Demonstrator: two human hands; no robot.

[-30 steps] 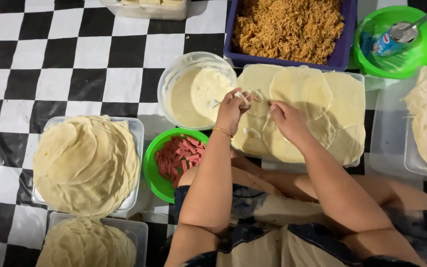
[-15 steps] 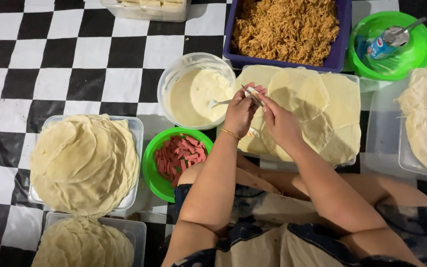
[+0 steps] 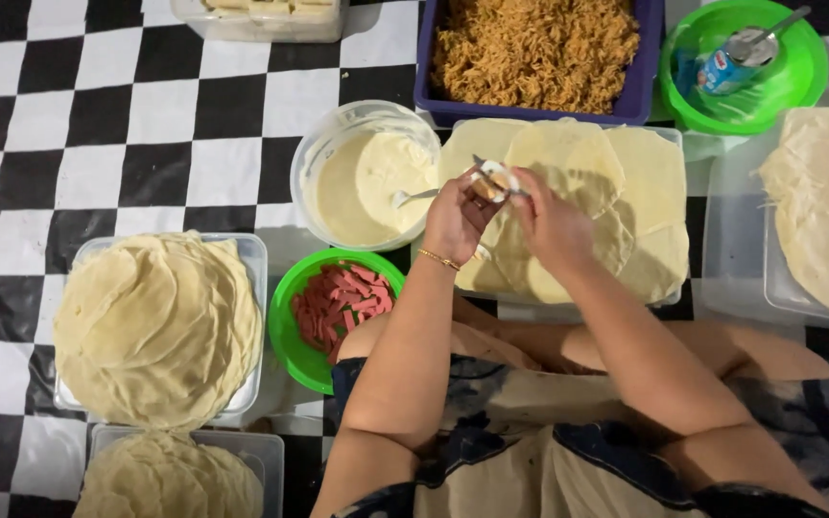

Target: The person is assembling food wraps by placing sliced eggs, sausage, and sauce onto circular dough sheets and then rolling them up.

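My left hand (image 3: 455,223), with a thin gold bracelet at the wrist, and my right hand (image 3: 554,228) meet above a clear tray (image 3: 669,288) of thin round dough wrappers (image 3: 640,177). Between the fingertips of both hands is a small folded wrapper roll (image 3: 497,178), held just above the wrappers. Right beside my left hand stands a clear bowl of pale batter (image 3: 357,177) with a spoon (image 3: 414,197) resting in it.
On the checkered cloth are a green bowl of red sausage strips (image 3: 338,302), a purple tub of fried noodles (image 3: 534,48) and a green bowl holding a can (image 3: 746,67). Wrapper stacks lie at left (image 3: 155,326), bottom left (image 3: 170,480) and right (image 3: 827,206).
My hands have drawn closer together and now pinch the small roll between their fingertips. They have shifted slightly toward the batter bowl.
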